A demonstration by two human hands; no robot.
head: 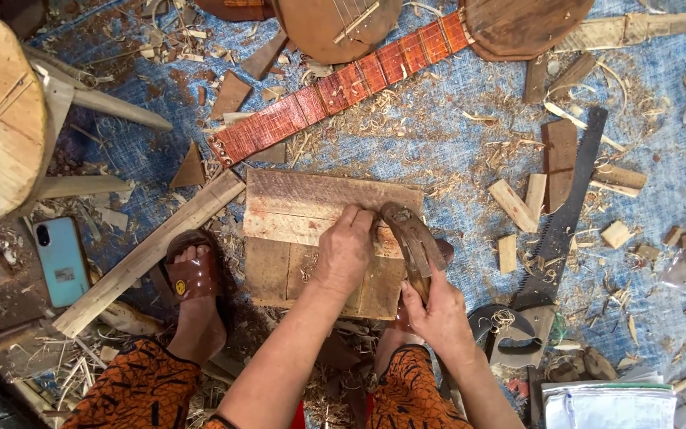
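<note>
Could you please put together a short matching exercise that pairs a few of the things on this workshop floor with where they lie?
Things:
1. Curved wooden piece
2. Handsaw
3. Phone
4. Fretted neck

Places:
A. On the floor to the left of the sandalled foot
B. Held by both the left hand and the right hand over the flat board
C. Slanting across the top of the view, above the board
D. On the blue cloth to the right of the hands, among offcuts

Pairs: 1-B, 2-D, 3-A, 4-C
</note>
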